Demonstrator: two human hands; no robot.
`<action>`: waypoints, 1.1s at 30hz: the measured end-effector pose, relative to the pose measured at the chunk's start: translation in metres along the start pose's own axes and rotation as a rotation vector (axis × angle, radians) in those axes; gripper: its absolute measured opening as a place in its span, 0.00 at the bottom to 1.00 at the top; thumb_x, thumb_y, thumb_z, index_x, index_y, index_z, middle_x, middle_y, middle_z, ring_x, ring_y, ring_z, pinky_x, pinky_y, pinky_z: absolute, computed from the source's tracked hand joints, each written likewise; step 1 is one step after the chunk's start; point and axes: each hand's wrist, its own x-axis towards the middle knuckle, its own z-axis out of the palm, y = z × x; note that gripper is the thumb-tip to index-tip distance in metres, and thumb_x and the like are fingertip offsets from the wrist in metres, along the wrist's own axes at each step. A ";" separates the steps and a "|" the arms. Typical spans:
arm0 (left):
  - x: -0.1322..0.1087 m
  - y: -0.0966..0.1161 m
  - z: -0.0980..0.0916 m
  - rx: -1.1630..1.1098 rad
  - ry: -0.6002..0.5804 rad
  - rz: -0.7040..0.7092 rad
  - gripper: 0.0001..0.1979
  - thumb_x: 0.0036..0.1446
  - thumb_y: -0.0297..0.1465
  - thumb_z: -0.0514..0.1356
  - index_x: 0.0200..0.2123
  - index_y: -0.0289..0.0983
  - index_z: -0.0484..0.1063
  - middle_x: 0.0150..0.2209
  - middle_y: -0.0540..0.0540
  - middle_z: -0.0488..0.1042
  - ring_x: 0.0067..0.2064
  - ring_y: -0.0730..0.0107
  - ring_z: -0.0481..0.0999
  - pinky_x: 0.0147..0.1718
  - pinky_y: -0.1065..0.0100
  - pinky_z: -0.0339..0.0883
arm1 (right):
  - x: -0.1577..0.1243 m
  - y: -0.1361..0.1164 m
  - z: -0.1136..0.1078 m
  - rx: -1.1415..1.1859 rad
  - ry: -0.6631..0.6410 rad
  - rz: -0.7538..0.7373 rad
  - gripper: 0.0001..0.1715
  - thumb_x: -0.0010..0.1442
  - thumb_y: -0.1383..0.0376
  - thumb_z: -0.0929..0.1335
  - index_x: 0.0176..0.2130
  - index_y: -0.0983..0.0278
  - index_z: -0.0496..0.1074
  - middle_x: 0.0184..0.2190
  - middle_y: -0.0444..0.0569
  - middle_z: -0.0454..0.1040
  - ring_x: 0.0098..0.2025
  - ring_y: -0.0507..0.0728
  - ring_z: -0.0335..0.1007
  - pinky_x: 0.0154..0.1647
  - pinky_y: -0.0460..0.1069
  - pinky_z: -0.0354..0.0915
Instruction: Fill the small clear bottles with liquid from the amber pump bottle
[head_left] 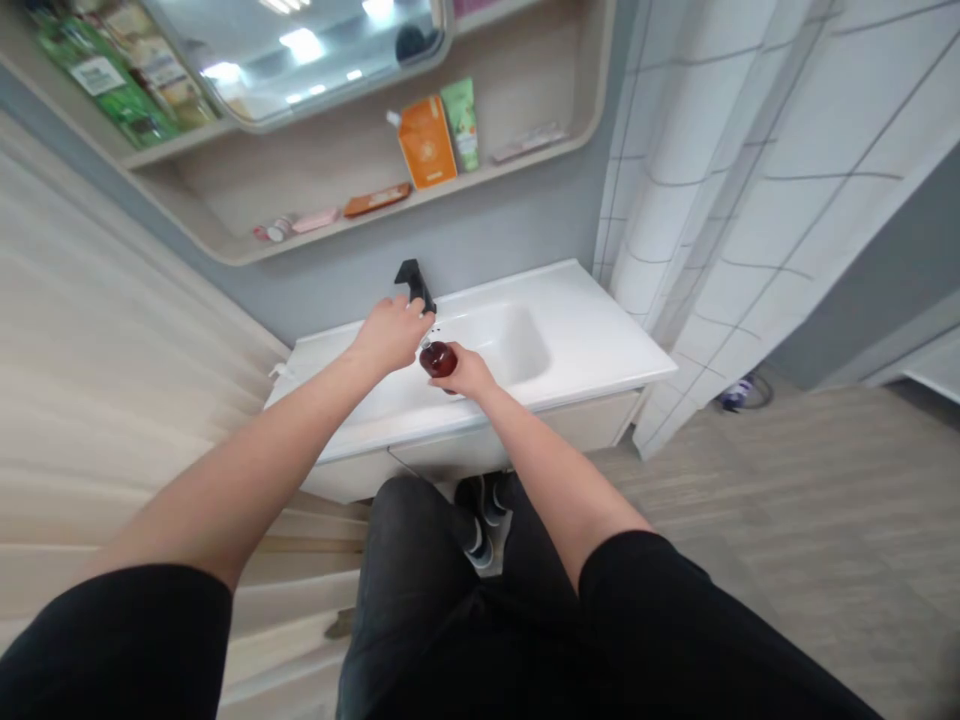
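A dark red plastic bottle (439, 360) with a pale neck is held over the white sink basin (499, 345), gripped by my right hand (471, 372). My left hand (390, 335) is curled just beside the bottle's neck, close in front of a black faucet (415, 284) on the sink's back edge. Whether those fingers touch the bottle or the faucet is hidden from this angle.
Above the sink, a wooden wall shelf (360, 225) holds tubes, boxes and small items, beneath a mirror (300, 50). A tiled-pattern shower curtain (720, 220) hangs to the right. Beneath the countertop stands a pale cabinet (585, 425).
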 end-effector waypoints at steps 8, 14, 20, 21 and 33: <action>0.001 0.005 -0.008 0.094 0.013 0.076 0.21 0.61 0.30 0.68 0.58 0.39 0.82 0.55 0.30 0.76 0.62 0.35 0.73 0.54 0.46 0.67 | -0.001 0.001 0.001 0.057 0.019 -0.037 0.48 0.46 0.52 0.87 0.61 0.56 0.76 0.48 0.48 0.87 0.51 0.68 0.85 0.57 0.60 0.77; 0.003 0.007 -0.010 0.102 0.019 0.111 0.19 0.63 0.30 0.68 0.57 0.38 0.81 0.54 0.30 0.77 0.61 0.37 0.73 0.54 0.47 0.65 | 0.000 0.000 0.001 0.045 0.011 -0.023 0.48 0.46 0.52 0.87 0.61 0.56 0.76 0.48 0.47 0.86 0.52 0.68 0.84 0.59 0.60 0.76; 0.002 0.007 -0.009 0.148 0.016 0.143 0.17 0.65 0.29 0.65 0.56 0.38 0.81 0.54 0.30 0.77 0.60 0.39 0.74 0.53 0.49 0.64 | -0.001 -0.002 0.000 0.055 0.012 -0.038 0.48 0.46 0.52 0.87 0.61 0.57 0.76 0.48 0.48 0.86 0.52 0.67 0.85 0.58 0.59 0.76; 0.001 0.006 -0.008 0.148 0.019 0.146 0.17 0.65 0.30 0.65 0.56 0.38 0.81 0.54 0.30 0.77 0.60 0.39 0.74 0.54 0.48 0.63 | -0.001 -0.002 0.000 0.056 0.012 -0.039 0.48 0.46 0.52 0.87 0.61 0.57 0.76 0.49 0.48 0.86 0.52 0.67 0.85 0.58 0.59 0.76; -0.002 0.003 -0.006 -0.018 0.040 0.080 0.21 0.61 0.31 0.66 0.58 0.40 0.81 0.56 0.30 0.77 0.64 0.34 0.72 0.62 0.42 0.58 | -0.002 -0.004 -0.003 0.062 -0.013 -0.014 0.48 0.46 0.52 0.87 0.62 0.56 0.76 0.50 0.47 0.86 0.54 0.67 0.84 0.61 0.60 0.76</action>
